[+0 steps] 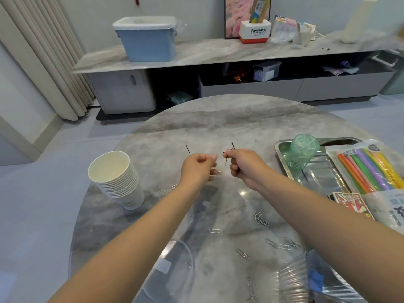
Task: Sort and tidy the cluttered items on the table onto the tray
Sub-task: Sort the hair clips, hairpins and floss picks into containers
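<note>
Left hand: fingers curled, pinching a hairpin.
Right hand: clenched round several hairpins.
Tray: right, holds a green cup.

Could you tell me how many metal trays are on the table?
1. The metal tray sits at the table's right edge, a green plastic cup lying in it and a pack of coloured straws overlapping its right side. No other shows.

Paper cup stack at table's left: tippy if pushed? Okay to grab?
Probably tippy: the paper cup stack already leans and stands near the table edge. Likely light, being thin nested paper, so a push may slide or topple it. Rims would likely crush under a hard squeeze.
</note>
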Demonstrator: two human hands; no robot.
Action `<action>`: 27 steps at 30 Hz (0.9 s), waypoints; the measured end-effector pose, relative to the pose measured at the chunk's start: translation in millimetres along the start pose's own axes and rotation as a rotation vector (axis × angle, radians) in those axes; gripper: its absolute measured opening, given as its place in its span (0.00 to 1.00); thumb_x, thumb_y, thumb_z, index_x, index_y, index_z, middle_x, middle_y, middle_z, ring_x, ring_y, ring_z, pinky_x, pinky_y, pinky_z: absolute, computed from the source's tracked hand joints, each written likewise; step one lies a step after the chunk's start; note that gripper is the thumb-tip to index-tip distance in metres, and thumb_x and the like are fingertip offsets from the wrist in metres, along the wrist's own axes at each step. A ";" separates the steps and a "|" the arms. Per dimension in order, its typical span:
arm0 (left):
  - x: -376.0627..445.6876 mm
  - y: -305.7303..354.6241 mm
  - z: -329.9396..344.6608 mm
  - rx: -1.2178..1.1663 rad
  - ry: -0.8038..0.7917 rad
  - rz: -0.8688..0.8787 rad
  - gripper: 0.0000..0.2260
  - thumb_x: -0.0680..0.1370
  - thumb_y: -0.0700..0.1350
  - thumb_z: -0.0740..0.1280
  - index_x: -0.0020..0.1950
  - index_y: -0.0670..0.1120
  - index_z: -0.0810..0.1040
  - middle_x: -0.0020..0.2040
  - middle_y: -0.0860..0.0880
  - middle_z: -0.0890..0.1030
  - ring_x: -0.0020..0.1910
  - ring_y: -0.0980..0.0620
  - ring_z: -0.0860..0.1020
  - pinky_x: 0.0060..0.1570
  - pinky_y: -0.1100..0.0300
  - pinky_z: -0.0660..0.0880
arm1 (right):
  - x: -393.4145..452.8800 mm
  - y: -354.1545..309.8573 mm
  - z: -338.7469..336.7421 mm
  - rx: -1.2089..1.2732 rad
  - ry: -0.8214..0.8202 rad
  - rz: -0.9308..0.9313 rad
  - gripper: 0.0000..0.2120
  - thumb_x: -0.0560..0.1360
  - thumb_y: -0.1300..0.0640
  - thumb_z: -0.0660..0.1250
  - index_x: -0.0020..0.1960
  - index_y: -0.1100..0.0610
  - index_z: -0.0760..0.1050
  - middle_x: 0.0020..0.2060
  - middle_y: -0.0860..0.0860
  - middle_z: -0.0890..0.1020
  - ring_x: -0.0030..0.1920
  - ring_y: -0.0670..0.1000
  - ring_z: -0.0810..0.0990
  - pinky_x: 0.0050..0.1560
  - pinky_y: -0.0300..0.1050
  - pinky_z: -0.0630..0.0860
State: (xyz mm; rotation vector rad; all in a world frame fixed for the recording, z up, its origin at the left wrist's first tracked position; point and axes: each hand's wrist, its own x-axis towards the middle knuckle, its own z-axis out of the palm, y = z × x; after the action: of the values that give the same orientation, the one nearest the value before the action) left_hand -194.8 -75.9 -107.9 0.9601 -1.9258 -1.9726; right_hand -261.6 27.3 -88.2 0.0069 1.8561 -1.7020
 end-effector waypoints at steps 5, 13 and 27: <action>39.9 -9.2 -12.9 0.401 0.216 0.075 0.06 0.77 0.46 0.66 0.41 0.46 0.76 0.45 0.47 0.81 0.40 0.51 0.76 0.37 0.61 0.71 | 6.8 -9.1 -6.6 -0.021 -0.057 0.047 0.12 0.78 0.63 0.57 0.36 0.59 0.70 0.27 0.50 0.62 0.27 0.48 0.62 0.31 0.39 0.60; 94.7 -10.4 -14.0 0.916 0.306 0.063 0.11 0.77 0.46 0.65 0.49 0.37 0.76 0.54 0.38 0.78 0.51 0.39 0.77 0.44 0.54 0.71 | 34.4 -1.1 -26.5 -0.056 -0.095 0.121 0.11 0.78 0.64 0.55 0.38 0.58 0.70 0.30 0.52 0.73 0.26 0.48 0.72 0.30 0.39 0.67; 66.4 2.8 37.0 0.516 -0.190 -0.030 0.11 0.80 0.41 0.61 0.38 0.45 0.74 0.35 0.50 0.75 0.33 0.49 0.74 0.32 0.64 0.67 | 57.4 9.5 -35.5 -0.033 -0.003 0.035 0.08 0.78 0.59 0.62 0.53 0.62 0.77 0.29 0.49 0.63 0.27 0.47 0.61 0.28 0.38 0.61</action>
State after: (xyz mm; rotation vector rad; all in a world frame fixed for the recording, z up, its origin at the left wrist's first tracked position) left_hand -267.8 -84.7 -127.5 0.9379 -2.6172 -1.6581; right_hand -319.5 38.6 -122.2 0.0235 1.8714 -1.6463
